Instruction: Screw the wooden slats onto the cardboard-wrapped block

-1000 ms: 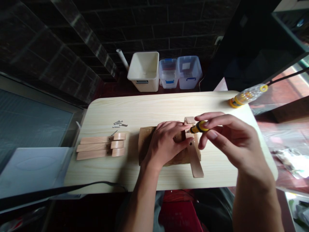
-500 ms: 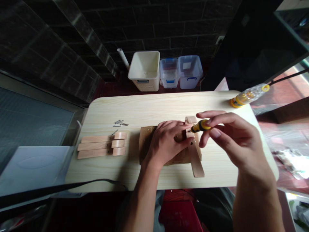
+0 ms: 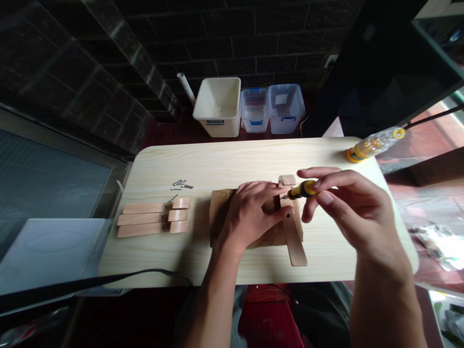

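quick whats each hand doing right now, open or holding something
Left hand: open, spread over the brown block, touching the wooden strip.
Right hand: closed, holding the yellow-and-black screwdriver.

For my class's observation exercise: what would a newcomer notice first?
Probably the right hand, pinching a yellow-black screwdriver over a wooden piece, right of centre. Beside it, the left hand lies spread over a brown block. Then the clear, yellow-ended container at the table's far right corner.

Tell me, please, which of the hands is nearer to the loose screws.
Left. The left hand is right of the loose screws; the right hand is farther right, beyond it.
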A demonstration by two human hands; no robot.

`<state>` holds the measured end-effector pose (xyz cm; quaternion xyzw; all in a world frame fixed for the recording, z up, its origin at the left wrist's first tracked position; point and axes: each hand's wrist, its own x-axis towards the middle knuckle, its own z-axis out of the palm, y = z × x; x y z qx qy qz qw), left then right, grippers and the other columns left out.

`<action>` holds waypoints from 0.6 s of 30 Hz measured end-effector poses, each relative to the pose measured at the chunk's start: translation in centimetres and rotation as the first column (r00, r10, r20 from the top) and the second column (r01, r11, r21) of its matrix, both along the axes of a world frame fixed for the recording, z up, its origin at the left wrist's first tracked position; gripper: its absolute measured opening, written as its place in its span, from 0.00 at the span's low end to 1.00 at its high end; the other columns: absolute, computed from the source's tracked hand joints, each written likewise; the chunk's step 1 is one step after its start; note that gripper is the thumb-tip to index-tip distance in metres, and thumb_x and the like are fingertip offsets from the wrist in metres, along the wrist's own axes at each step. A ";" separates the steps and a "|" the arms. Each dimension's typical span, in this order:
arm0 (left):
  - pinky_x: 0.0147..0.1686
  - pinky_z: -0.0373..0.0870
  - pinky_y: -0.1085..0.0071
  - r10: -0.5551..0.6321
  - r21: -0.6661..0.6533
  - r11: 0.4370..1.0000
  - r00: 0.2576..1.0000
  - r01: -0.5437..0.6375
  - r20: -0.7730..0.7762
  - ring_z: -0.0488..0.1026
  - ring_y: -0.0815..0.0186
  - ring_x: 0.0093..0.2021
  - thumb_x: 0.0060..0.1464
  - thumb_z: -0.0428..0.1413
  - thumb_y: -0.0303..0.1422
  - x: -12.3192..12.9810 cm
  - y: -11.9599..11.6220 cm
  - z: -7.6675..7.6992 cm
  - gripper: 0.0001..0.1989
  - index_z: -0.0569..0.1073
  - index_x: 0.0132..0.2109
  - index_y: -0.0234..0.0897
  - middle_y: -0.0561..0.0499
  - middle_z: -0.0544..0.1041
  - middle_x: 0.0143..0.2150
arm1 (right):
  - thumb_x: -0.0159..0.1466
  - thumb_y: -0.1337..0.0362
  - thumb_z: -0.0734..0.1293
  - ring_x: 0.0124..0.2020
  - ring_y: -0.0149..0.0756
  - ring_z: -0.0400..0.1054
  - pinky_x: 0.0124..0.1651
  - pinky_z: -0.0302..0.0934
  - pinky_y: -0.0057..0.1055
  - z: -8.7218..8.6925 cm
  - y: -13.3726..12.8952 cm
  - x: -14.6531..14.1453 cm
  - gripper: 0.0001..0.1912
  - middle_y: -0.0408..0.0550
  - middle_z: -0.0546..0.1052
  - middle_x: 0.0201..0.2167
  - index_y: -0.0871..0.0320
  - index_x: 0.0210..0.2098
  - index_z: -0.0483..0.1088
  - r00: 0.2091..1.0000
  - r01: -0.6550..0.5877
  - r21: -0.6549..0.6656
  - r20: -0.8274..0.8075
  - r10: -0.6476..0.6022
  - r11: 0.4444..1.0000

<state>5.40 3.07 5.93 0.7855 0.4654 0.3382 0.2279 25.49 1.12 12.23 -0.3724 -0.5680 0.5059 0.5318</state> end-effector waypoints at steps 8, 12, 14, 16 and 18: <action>0.58 0.71 0.56 -0.009 -0.026 1.000 1.000 0.009 -0.006 0.80 0.58 0.55 0.60 0.67 0.39 0.0 0.0 0.1 0.13 0.81 0.51 0.47 0.54 0.85 0.53 | 0.69 0.69 0.72 0.31 0.31 0.78 0.36 0.80 0.35 0.0 0.1 -0.1 0.08 0.46 0.80 0.52 0.50 0.45 0.81 1.000 -0.009 0.007 -0.013 0.009 1.000; 0.59 0.71 0.57 -0.008 -0.022 1.000 1.000 0.008 -0.019 0.80 0.58 0.55 0.60 0.67 0.40 0.0 0.0 0.0 0.14 0.81 0.52 0.48 0.54 0.84 0.53 | 0.69 0.68 0.72 0.31 0.32 0.78 0.36 0.80 0.35 0.1 0.0 -0.2 0.08 0.47 0.80 0.55 0.50 0.45 0.81 1.000 0.004 -0.008 -0.004 -0.004 1.000; 0.59 0.70 0.57 -0.013 -0.022 1.000 1.000 0.013 -0.025 0.79 0.59 0.56 0.60 0.67 0.40 -0.1 0.0 -0.1 0.13 0.81 0.52 0.48 0.54 0.84 0.53 | 0.70 0.68 0.72 0.30 0.31 0.78 0.35 0.80 0.36 0.1 0.0 -0.3 0.07 0.47 0.81 0.55 0.50 0.45 0.81 1.000 0.008 -0.010 -0.001 -0.008 1.000; 0.59 0.70 0.57 -0.012 -0.021 1.000 1.000 0.012 -0.026 0.79 0.59 0.55 0.60 0.67 0.40 -0.1 0.0 -0.1 0.13 0.81 0.52 0.48 0.54 0.84 0.53 | 0.69 0.68 0.73 0.30 0.31 0.78 0.35 0.80 0.35 0.1 0.1 -0.3 0.07 0.46 0.81 0.53 0.49 0.45 0.81 1.000 0.015 -0.007 0.001 -0.015 1.000; 0.59 0.70 0.57 -0.009 -0.016 1.000 1.000 0.008 -0.020 0.80 0.59 0.55 0.60 0.67 0.39 -0.1 0.0 -0.1 0.14 0.81 0.52 0.47 0.54 0.84 0.53 | 0.69 0.68 0.73 0.31 0.31 0.78 0.35 0.80 0.35 0.1 0.1 -0.4 0.07 0.46 0.81 0.51 0.50 0.44 0.81 1.000 0.023 -0.004 0.013 -0.023 1.000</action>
